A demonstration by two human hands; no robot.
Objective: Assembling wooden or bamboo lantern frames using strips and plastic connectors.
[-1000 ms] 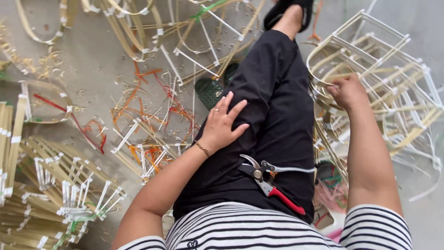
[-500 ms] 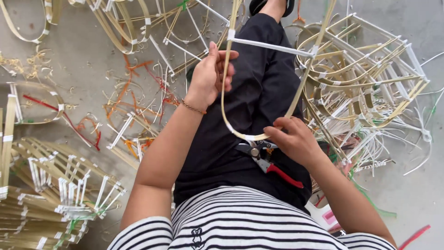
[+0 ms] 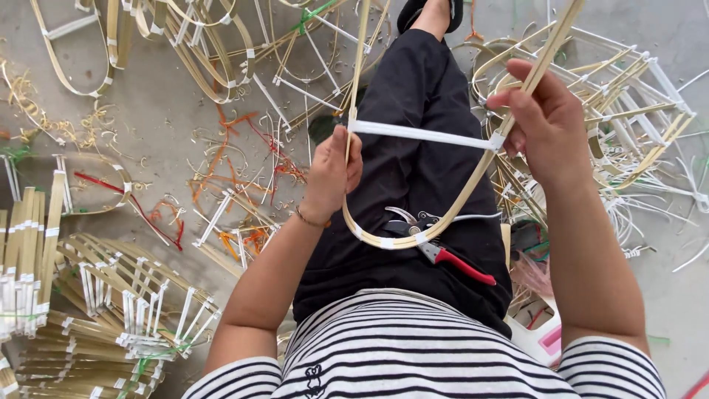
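I hold a bent U-shaped bamboo frame over my lap. A white crossbar is taped across its two arms. My left hand grips the frame's left arm where the crossbar joins. My right hand is closed on the right arm at the other joint. Red-handled pruning shears lie on my black trousers beneath the curved bottom of the frame.
Finished bamboo frames are heaped on the floor at the right, and more frames lie at the top left. Bundles of cut bamboo strips are stacked at the lower left. Orange scraps litter the concrete.
A second ago my left hand rested on my leg and my right reached into the right-hand pile. Both hands now hold the U-shaped frame raised over my lap.
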